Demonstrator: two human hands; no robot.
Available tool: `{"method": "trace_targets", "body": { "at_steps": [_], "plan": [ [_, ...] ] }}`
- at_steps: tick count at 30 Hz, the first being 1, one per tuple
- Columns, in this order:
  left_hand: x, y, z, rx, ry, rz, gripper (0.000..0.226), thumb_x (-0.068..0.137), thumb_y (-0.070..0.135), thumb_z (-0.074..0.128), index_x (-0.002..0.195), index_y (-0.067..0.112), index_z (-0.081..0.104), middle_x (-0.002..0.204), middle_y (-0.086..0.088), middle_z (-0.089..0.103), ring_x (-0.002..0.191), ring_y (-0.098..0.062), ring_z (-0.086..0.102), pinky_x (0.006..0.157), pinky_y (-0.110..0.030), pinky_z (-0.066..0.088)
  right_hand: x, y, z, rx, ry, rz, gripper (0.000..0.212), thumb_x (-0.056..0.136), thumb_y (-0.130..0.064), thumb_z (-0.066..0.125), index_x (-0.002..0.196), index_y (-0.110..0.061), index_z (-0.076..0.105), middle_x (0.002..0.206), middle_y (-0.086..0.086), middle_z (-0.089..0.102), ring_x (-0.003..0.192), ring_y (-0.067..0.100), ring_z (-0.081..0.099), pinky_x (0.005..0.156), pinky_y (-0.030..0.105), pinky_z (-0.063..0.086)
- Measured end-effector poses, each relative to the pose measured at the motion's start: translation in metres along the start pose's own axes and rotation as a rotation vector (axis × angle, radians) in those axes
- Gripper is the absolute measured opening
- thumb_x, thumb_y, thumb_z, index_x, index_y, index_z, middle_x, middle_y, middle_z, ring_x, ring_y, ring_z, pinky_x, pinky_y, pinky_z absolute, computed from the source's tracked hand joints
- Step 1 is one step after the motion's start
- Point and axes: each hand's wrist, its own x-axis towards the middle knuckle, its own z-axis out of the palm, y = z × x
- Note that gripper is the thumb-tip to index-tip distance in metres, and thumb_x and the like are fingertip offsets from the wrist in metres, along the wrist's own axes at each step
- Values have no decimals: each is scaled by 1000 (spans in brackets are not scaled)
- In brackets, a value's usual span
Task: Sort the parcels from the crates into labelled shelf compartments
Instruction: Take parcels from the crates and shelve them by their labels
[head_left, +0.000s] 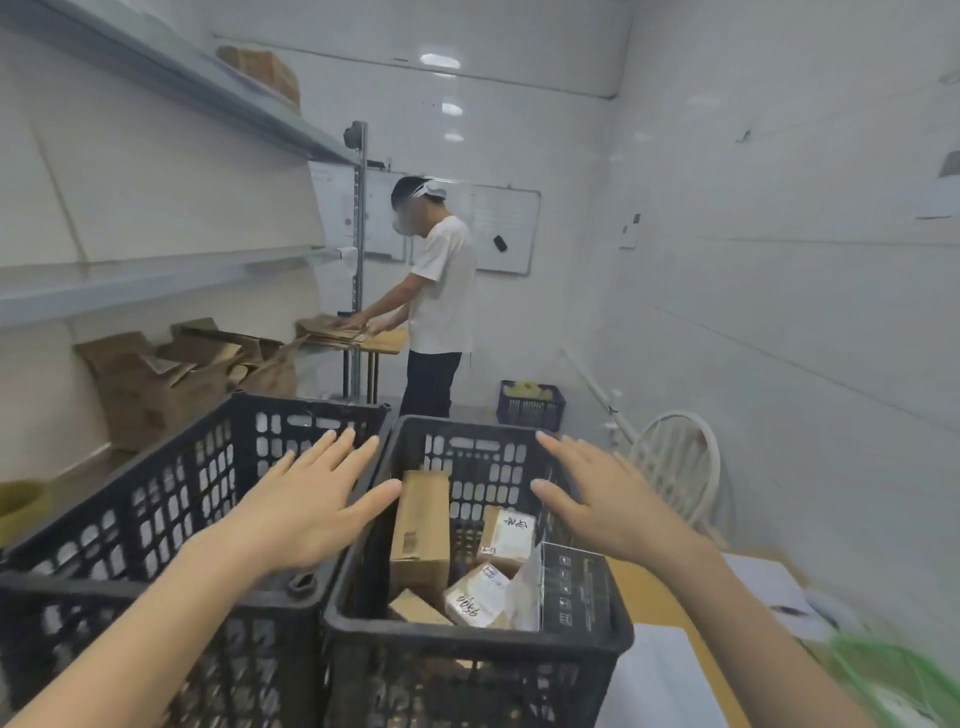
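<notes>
Two black plastic crates stand side by side in front of me. The right crate (597, 649) holds several parcels: a tall brown box (420, 525) standing upright, two small labelled boxes (506, 535) (475, 597), and a black box (576, 592) leaning at the right wall. The inside of the left crate (171, 499) is mostly hidden by my arm. My left hand (306, 499) hovers flat over the gap between the crates, fingers spread, holding nothing. My right hand (597, 499) hovers open over the right crate's far right corner. Grey shelves (145, 280) run along the left wall.
A person in a white shirt (441, 286) stands ahead at a small table (387, 340) stacking flattened cardboard. Open cardboard boxes (171, 374) sit on the lowest shelf at left. A blue crate (530, 405) lies on the floor behind. A white chair (680, 462) stands at right.
</notes>
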Motion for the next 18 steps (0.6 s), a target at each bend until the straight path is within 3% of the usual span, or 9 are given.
{"method": "trace_targets", "body": {
  "at_steps": [7, 18],
  "plan": [
    [112, -8, 16, -14, -80, 42, 75, 93, 69, 17, 156, 30, 3, 164, 5, 0, 150, -13, -2, 123, -40, 6, 95, 18, 39, -2, -53, 10, 61, 98, -56, 33, 152, -36, 12, 160, -5, 17, 148, 11, 11, 121, 41, 10],
    [244, -21, 68, -68, -138, 117, 75, 96, 66, 21, 157, 25, 7, 164, 1, 0, 151, -15, -1, 122, -38, 7, 187, 42, 85, 27, -81, 78, 62, 97, -57, 34, 152, -35, 16, 158, -8, 23, 146, 10, 15, 119, 40, 17]
  ]
}}
